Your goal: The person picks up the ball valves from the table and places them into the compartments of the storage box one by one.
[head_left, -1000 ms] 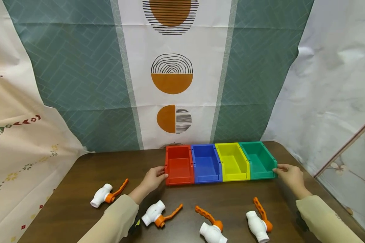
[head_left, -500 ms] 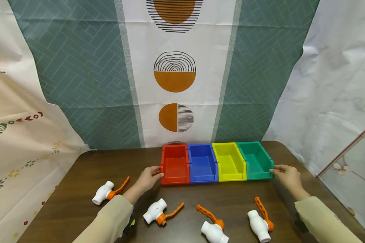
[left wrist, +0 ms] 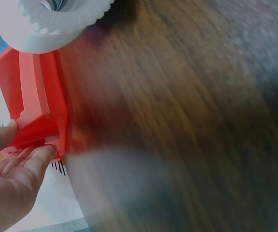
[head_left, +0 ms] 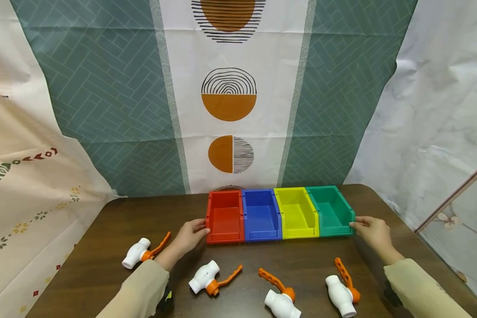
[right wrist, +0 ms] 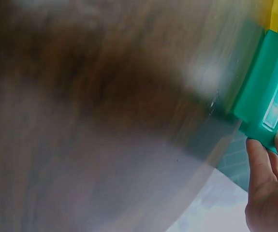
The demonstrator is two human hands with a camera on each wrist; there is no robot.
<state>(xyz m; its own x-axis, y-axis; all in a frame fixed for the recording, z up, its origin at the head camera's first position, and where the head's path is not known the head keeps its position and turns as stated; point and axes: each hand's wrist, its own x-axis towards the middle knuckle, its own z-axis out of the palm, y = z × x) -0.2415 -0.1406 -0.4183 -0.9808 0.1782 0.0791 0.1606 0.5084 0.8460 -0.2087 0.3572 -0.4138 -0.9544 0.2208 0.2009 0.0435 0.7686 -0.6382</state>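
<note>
Four-colour storage bins stand in a joined row at the back of the table. At the left end, my left hand [head_left: 191, 236] grips the front corner of the red bin [head_left: 224, 221], thumb and fingers on its wall. My right hand [head_left: 373, 232] holds the outer front corner of the green bin [head_left: 331, 212] at the other end. Between them sit the blue bin [head_left: 261, 216] and the yellow bin [head_left: 298, 212]. The left wrist view shows the thumb [left wrist: 3, 135] against the red plastic. In the right wrist view, fingertips [right wrist: 256, 147] touch the green bin's end.
White ball valves with orange handles lie in front: one at far left [head_left: 136, 253], one left of centre [head_left: 204, 277], one near the front edge [head_left: 281, 304], one at right [head_left: 339, 296]. A patterned cloth [head_left: 228, 168] hangs behind the table.
The whole row of bins has slid left along the table, with both hands moving along at its ends. The ball valves lie where they were.
</note>
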